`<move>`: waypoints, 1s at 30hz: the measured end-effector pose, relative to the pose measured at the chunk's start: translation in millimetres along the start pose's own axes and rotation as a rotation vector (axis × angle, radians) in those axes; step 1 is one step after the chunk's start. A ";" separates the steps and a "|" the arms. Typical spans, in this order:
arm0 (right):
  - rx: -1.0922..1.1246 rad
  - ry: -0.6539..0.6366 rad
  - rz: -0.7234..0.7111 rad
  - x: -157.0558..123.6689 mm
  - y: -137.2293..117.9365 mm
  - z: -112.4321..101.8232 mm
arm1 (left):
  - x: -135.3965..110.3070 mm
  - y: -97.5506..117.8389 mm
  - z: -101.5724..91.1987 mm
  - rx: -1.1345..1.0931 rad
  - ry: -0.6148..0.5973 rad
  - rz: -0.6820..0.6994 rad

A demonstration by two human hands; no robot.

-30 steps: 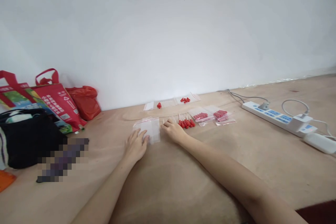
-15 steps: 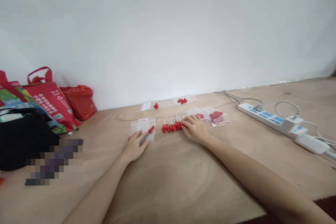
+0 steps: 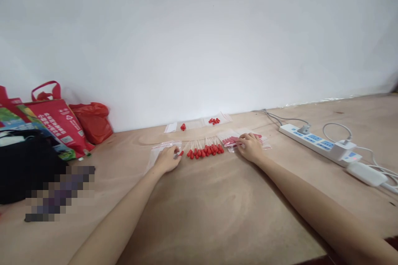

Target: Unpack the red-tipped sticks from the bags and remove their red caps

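A row of red-tipped pale sticks (image 3: 205, 151) lies side by side between my hands, tips towards me. My left hand (image 3: 168, 159) is curled over the lower right part of a clear zip bag (image 3: 155, 149). A small red piece (image 3: 180, 154) shows at its thumb and fingertips. To the right of the row, my right hand (image 3: 250, 148) rests on the clear zip bags with red pieces inside (image 3: 229, 141). Its fingers are bent onto the plastic and hide part of the bags.
Farther back, red pieces (image 3: 214, 121) and a red clump (image 3: 183, 126) lie on clear bags near the wall. A white power strip (image 3: 317, 143) with plugs and cables stands right. Shopping bags (image 3: 60, 122), a red plastic bag (image 3: 95, 122) and a black bag (image 3: 27, 165) sit left.
My right hand has moved right, off the row of sticks and onto the bags. My left hand has shifted right and curled from lying flat, closing at the red piece. The whole row now shows.
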State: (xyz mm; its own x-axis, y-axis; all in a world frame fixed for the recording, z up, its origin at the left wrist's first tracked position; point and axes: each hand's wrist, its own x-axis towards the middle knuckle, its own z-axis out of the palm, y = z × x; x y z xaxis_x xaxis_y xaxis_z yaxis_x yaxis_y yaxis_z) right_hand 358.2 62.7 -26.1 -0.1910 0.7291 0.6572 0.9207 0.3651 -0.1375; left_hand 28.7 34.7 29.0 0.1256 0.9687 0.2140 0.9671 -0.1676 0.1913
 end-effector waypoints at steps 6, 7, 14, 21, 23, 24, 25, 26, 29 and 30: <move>0.104 0.101 0.158 3.9 -2.0 -1.0 | 9.6 19.5 12.6 -0.057 -0.016 0.015; 0.160 0.135 0.243 4.2 -2.5 -3.0 | 8.4 22.3 13.3 -0.064 -0.012 0.018; 0.899 0.306 0.647 3.8 -20.0 -31.3 | -21.5 22.3 2.7 -0.019 0.129 0.003; 1.501 -0.289 0.846 -21.0 -89.6 -42.7 | -47.1 -7.9 7.4 0.118 0.184 -0.005; 1.552 -0.410 0.917 -29.2 -108.2 -42.1 | -45.3 -16.3 9.8 0.103 0.097 -0.001; 1.556 -0.454 0.941 -32.4 -115.0 -41.9 | -43.9 -19.4 10.2 0.092 0.074 0.000; 1.540 -0.495 0.956 -34.8 -119.7 -41.8 | -42.8 -21.1 10.1 0.083 0.078 0.000; 1.511 -0.538 0.952 -36.5 -122.4 -42.0 | -42.4 -21.2 9.6 0.075 0.111 0.002; 1.401 -0.706 0.844 -38.2 -121.2 -44.0 | -47.4 -8.9 6.6 -0.007 0.259 0.068; 1.375 -0.765 0.795 -38.2 -119.1 -44.9 | -51.1 -0.6 5.6 -0.066 0.277 0.123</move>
State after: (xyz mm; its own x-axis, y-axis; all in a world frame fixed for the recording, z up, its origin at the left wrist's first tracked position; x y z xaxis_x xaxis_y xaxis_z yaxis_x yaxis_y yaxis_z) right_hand 271.1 -34.6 -1.6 -0.3529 0.8925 -0.2810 0.0111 -0.2963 -0.9550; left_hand 23.0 -13.7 12.6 0.1670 0.8549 0.4911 0.9307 -0.3011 0.2078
